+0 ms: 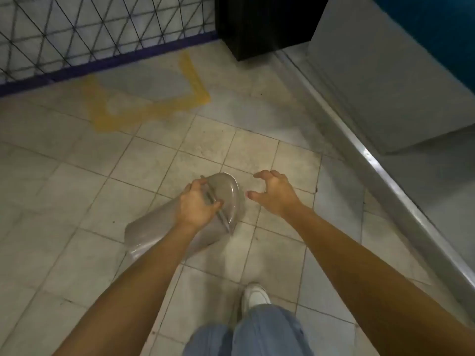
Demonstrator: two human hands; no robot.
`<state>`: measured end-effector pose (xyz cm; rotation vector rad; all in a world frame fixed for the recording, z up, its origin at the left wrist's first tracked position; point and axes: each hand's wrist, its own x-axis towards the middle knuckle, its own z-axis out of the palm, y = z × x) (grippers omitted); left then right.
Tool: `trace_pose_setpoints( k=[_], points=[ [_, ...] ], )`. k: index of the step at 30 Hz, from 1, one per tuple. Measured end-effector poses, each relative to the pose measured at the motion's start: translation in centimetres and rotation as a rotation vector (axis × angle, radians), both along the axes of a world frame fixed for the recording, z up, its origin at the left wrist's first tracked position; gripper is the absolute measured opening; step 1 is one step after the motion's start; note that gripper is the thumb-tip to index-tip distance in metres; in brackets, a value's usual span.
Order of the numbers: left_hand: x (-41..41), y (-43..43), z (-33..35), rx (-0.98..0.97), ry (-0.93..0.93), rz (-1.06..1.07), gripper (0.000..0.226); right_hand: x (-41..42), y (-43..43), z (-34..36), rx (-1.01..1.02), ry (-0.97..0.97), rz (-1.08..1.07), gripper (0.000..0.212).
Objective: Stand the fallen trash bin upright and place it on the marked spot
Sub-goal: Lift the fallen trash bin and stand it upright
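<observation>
The grey trash bin (154, 232) lies tipped on the tiled floor (77, 176) just ahead of the person's white shoe (254, 296), its long axis running from the base at near left up to the lidded top at far right. The left hand (196, 205) is clamped over the lid rim at that far end, while the right hand (273, 192) hovers just beside the lid, fingers spread and gripping nothing. The yellow marked spot (149, 98) lies well apart, further on and to the left against the mesh fence (77, 29), so in my judgement the bin must be raised about its base and then carried forward-left.
</observation>
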<state>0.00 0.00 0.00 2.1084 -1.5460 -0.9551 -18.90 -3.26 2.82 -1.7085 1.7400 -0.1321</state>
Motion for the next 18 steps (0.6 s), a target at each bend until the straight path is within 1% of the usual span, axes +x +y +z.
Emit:
trace_pose_setpoints(
  k=[4, 7, 11, 14, 16, 18],
  points=[
    [-0.1, -1.3, -4.6, -0.022, -0.058, -0.037, 0.074, 0.4, -0.5, -5.3, 0.041, -0.014, -0.034, 0.059],
    [-0.3, -2.2, -8.2, -0.067, -0.051, -0.001, 0.084, 1.0, -1.4, -9.4, 0.067, 0.002, 0.012, 0.064],
    [-0.2, -2.8, -10.6, -0.117, 0.006, 0.068, 0.089, 1.7, -2.1, -12.7, 0.071, -0.016, 0.014, 0.066],
    [-0.1, -2.9, -11.3, -0.143, -0.002, 0.055, 0.084, 2.2, -2.1, -13.9, 0.081, -0.033, 0.028, 0.066],
    [-0.1, -3.1, -11.5, -0.146, 0.018, 0.085, 0.073, 2.4, -2.0, -14.3, 0.081, -0.058, 0.032, 0.065],
    [0.0, -3.3, -11.6, -0.119, 0.053, 0.128, 0.064, 2.7, -1.8, -14.7, 0.089, -0.123, 0.004, 0.063]
  ],
)
